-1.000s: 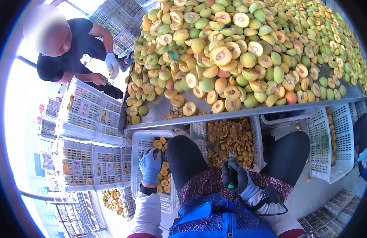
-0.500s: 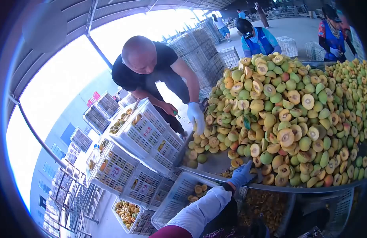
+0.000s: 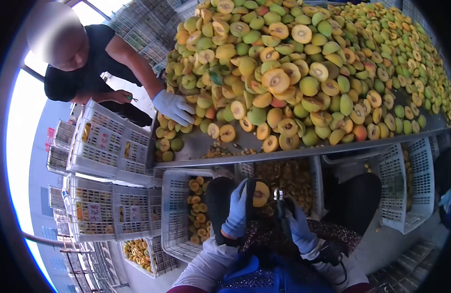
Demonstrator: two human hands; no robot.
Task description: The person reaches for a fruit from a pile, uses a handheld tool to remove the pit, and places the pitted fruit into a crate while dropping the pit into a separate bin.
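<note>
1. Left hand (image 3: pixel 236 210): blue glove, over the lap, fingers curled round a halved peach (image 3: pixel 260 194); cut face and pit hollow turned toward the right hand.
2. Right hand (image 3: pixel 296 224): blue glove, just right of the left hand, fist closed round a tool (image 3: pixel 279 200); its metal tip stands up just beside the peach. Whether tip and fruit touch cannot be told.
3. Crate (image 3: pixel 179 215): white, just left of the left hand, holding yellow halves.
4. Bin (image 3: pixel 289 178): beyond both hands, under the table edge, filled with brownish pits.
5. Table (image 3: pixel 201 146): metal, beyond and above the hands, bearing a pile (image 3: pixel 303 73) of whole and halved green-yellow peaches.
6. Co-worker's hand (image 3: pixel 174 107): white glove, well beyond the left hand, resting on the pile's left edge.
7. Stacked crates (image 3: pixel 113 141): white, far left of the left hand, 2 with red-marked labels.
</note>
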